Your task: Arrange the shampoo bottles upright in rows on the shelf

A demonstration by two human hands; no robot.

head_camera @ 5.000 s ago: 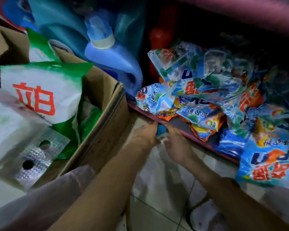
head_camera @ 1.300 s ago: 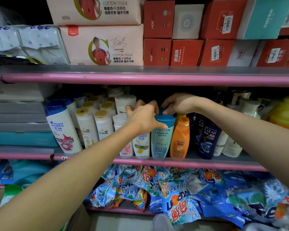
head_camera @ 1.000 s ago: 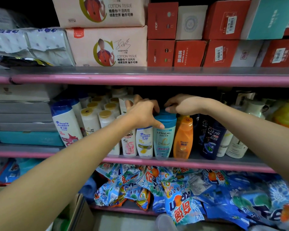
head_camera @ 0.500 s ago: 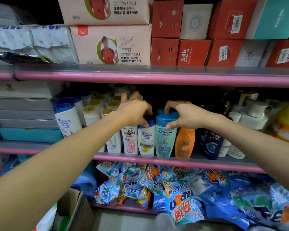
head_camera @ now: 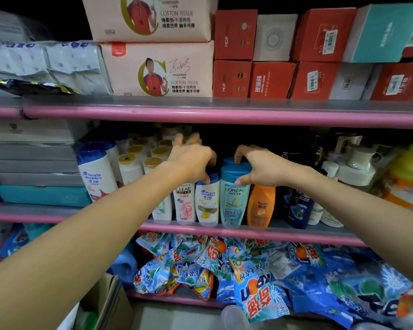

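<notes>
both hands up on the bottle tops

left hand (head_camera: pixel 191 160) is draped over the front row, thumb down on the dark blue cap of the small white bottle (head_camera: pixel 206 202), fingers curled over the caps behind it. how firm that hold is, hard to say from here. right hand (head_camera: pixel 260 166) has the teal bottle (head_camera: pixel 234 198) by its cap, thumb at the front, fingers hooked over the top and back. that bottle stands upright at the front edge of the middle shelf (head_camera: pixel 296 233), touching the white one on its left, with an orange bottle (head_camera: pixel 260 206) just beside it on the right. a pink-label bottle (head_camera: pixel 184 201) is next in line leftward, and gold-capped white bottles (head_camera: pixel 134 163) stand in rows behind. below, a heap of blue detergent packets (head_camera: pixel 260 277); above, tissue packs (head_camera: pixel 157 70) and red boxes (head_camera: pixel 272 79).
</notes>
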